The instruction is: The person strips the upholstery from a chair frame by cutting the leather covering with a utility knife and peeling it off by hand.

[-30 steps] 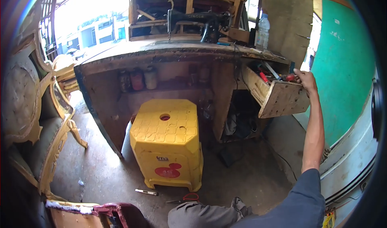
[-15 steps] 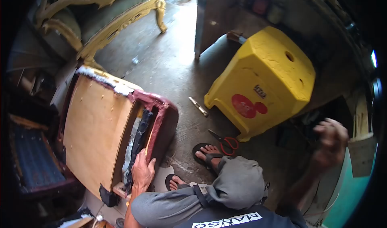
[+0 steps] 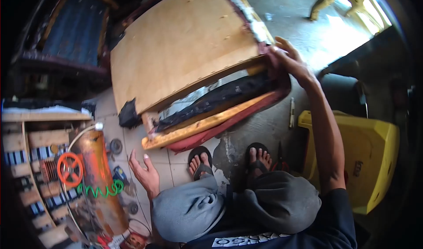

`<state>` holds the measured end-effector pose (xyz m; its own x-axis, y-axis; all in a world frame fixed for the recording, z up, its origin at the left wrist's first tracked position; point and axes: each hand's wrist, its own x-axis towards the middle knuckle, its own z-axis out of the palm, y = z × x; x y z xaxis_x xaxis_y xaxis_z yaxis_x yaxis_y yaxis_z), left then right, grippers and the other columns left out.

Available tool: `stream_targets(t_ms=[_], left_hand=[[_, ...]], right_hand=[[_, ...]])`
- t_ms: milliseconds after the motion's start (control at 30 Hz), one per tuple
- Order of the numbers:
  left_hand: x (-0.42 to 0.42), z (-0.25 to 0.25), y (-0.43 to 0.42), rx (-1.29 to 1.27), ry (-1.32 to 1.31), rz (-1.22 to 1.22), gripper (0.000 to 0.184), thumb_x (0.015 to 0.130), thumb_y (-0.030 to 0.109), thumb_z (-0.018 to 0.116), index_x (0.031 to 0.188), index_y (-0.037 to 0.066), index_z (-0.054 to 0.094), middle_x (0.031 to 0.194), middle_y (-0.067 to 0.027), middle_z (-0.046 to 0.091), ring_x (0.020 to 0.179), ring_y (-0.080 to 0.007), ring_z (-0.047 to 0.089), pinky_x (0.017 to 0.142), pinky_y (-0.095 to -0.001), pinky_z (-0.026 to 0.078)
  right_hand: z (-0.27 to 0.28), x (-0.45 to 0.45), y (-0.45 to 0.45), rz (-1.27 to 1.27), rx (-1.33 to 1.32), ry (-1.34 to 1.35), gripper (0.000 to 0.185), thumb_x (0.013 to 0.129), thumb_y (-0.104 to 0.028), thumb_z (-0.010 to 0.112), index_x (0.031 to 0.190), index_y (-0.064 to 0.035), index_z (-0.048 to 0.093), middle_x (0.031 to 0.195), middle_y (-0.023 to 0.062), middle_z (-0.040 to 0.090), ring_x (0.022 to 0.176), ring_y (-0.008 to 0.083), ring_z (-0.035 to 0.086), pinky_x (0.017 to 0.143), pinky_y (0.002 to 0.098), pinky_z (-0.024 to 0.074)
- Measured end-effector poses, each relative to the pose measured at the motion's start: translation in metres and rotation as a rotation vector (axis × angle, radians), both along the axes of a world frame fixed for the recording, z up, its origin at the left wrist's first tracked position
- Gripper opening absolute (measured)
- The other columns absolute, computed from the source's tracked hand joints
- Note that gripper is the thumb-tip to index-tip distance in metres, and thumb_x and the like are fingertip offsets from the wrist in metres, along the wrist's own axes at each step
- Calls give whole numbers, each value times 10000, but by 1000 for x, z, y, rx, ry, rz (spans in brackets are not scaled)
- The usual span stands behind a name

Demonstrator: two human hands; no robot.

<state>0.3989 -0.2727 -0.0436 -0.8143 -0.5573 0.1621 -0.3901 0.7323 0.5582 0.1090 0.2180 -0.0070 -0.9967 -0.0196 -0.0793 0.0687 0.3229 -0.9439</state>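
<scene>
My right hand (image 3: 293,64) rests at the far right corner of an upholstered frame, over its maroon cloth, with the fingers partly spread. The frame has a light plywood panel (image 3: 185,42), a bare wooden rail (image 3: 207,121), black cloth (image 3: 216,100) in the gap behind the rail, and maroon cloth (image 3: 194,142) along the near edge. White padding (image 3: 246,13) runs down its right side. Below the frame's near left corner, my left hand (image 3: 144,173) is held in the air, fingers apart, with nothing in it.
An orange air compressor (image 3: 99,178) with a green coiled hose (image 3: 103,188) stands at the left, beside a slatted wooden frame (image 3: 37,161). At the right lies a yellow stool (image 3: 359,156). A cutter (image 3: 292,112) and red-handled scissors (image 3: 280,164) are on the floor.
The view has swung from the workbench and its drawer down to the left. My right hand has left the drawer and come to the frame's corner. My left hand has come off the frame's rail.
</scene>
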Motion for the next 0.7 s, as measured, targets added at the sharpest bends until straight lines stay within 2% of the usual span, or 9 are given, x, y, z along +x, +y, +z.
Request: stream_targets(t_ms=[33, 67, 133, 200, 233, 333, 433, 567, 700], left_hand=[[8, -14, -14, 192, 61, 152, 482, 1056, 202, 593, 1485, 4, 494, 1471, -210, 545, 1390, -352, 510, 1160, -472, 394], [14, -25, -24, 385, 130, 295, 501, 1081, 262, 579, 1503, 11, 482, 1495, -180, 541, 1401, -314, 505, 1172, -465, 383], [5, -33, -25, 720, 244, 432, 590, 1094, 413, 524, 1539, 37, 436, 1553, -148, 493, 1452, -281, 447, 1214, -528, 331], [-14, -63, -28, 931, 234, 489, 672, 1088, 523, 447, 1571, 58, 393, 1588, -142, 448, 1489, -281, 400, 1237, -586, 276], [-34, -63, -16, 1092, 288, 516, 656, 1090, 529, 413, 1546, 58, 429, 1558, -143, 481, 1478, -285, 418, 1241, -571, 276], [-73, -87, 2, 1509, 550, 526, 616, 1090, 517, 323, 1453, 67, 539, 1462, -141, 578, 1406, -290, 504, 1222, -525, 333], [-71, -83, -7, 1581, 562, 427, 602, 1087, 488, 291, 1371, 54, 594, 1379, -134, 629, 1294, -287, 585, 1194, -496, 380], [-52, -69, -20, 1837, 604, 101, 462, 1021, 378, 509, 1333, 63, 639, 1292, -132, 688, 1153, -300, 642, 1051, -470, 463], [-44, -70, -26, 1986, 646, -114, 394, 955, 268, 727, 1294, 71, 684, 1204, -130, 746, 1013, -314, 699, 907, -443, 545]], right_hand=[[-8, -8, -5, 39, -63, -40, 679, 1047, -496, 640, 1514, -17, 527, 1366, 144, 667, 1178, 221, 666, 998, 350, 544], [-34, -20, -2, 92, -298, -138, 644, 1072, -519, 593, 1472, -15, 565, 1252, 84, 697, 1078, 164, 677, 956, 313, 552], [-57, -36, 16, 160, -758, -517, 621, 1082, -550, 557, 1404, -23, 612, 1162, 48, 719, 1001, 122, 687, 911, 296, 564], [-66, -37, 18, 204, -831, -456, 604, 1074, -565, 559, 1355, -37, 642, 1126, 34, 731, 955, 111, 696, 874, 285, 574], [-90, -45, 16, -7, -975, -436, 560, 1082, -528, 570, 1358, -48, 647, 1142, 28, 735, 936, 114, 697, 860, 260, 571], [-85, -32, 1, -50, -947, -415, 549, 1085, -512, 574, 1365, -46, 644, 1147, 26, 735, 937, 113, 700, 863, 254, 572], [-62, -16, 2, -121, -871, -374, 543, 1089, -491, 577, 1381, -38, 636, 1170, 30, 734, 979, 111, 702, 889, 262, 571], [-40, 5, -14, -142, -979, -350, 548, 1080, -501, 589, 1386, -49, 639, 1197, 44, 736, 1010, 134, 701, 931, 301, 565], [-57, 5, 13, -44, -945, -410, 538, 1077, -507, 586, 1377, -65, 651, 1149, 9, 745, 937, 115, 699, 855, 295, 577]])
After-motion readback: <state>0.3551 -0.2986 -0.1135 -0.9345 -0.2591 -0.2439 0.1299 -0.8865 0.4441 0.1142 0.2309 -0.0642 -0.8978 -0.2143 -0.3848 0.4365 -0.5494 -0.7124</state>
